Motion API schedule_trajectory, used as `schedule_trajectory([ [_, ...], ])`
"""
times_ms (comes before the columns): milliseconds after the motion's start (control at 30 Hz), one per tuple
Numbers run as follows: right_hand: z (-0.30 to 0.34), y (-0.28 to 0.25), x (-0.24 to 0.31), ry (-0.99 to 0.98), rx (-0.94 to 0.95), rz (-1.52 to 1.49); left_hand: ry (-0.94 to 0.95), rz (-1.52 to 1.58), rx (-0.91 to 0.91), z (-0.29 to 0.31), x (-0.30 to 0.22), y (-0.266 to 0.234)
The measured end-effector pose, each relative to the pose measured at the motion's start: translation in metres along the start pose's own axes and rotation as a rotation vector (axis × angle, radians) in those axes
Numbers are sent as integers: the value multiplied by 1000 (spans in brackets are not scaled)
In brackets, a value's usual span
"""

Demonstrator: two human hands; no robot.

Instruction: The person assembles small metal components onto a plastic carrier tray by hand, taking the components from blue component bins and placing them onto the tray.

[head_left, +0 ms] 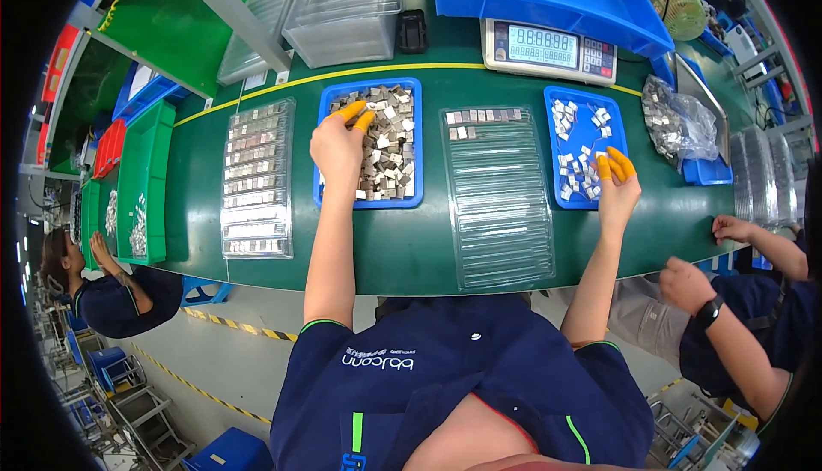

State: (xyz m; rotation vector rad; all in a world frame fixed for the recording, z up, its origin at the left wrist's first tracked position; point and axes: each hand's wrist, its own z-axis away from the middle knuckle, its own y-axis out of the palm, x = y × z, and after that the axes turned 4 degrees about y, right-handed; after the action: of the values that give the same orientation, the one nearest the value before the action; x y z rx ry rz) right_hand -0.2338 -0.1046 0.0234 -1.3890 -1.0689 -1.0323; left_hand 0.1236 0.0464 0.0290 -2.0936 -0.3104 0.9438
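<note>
My left hand [336, 152], with yellow finger cots, reaches over the blue tray [417, 150] heaped with small silver-grey metal blocks [390, 150]. Its fingertips are drawn together at the pile; whatever is between them is too small to make out. Over a second blue tray [550, 141] on the right, my right hand [620, 197] also wears yellow cots. Its fingers pinch close to small white connector-like parts [578, 175], and what they hold cannot be made out. Between the trays lies a clear ribbed plastic tray [501, 205], with small blocks [484, 116] in its top rows.
A filled clear tray [257, 180] lies at left, near green bins [154, 146]. Behind are a digital scale [548, 47], a large blue bin [548, 0] and stacked clear trays [347, 8]. A bag of parts [672, 120] sits right. Co-workers' hands [687, 287] appear at both sides.
</note>
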Motion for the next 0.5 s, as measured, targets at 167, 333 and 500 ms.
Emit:
schedule_trajectory([
  [167, 8, 12, 7, -24, 78, -19, -132, 48, 85, 11, -8, -24],
  [333, 24, 25, 17, -24, 97, 86, -202, 225, 113, 30, 7, -27],
  [500, 35, 32, 26, -238, 75, 309, -306, 287, 161, 36, -14, -41],
])
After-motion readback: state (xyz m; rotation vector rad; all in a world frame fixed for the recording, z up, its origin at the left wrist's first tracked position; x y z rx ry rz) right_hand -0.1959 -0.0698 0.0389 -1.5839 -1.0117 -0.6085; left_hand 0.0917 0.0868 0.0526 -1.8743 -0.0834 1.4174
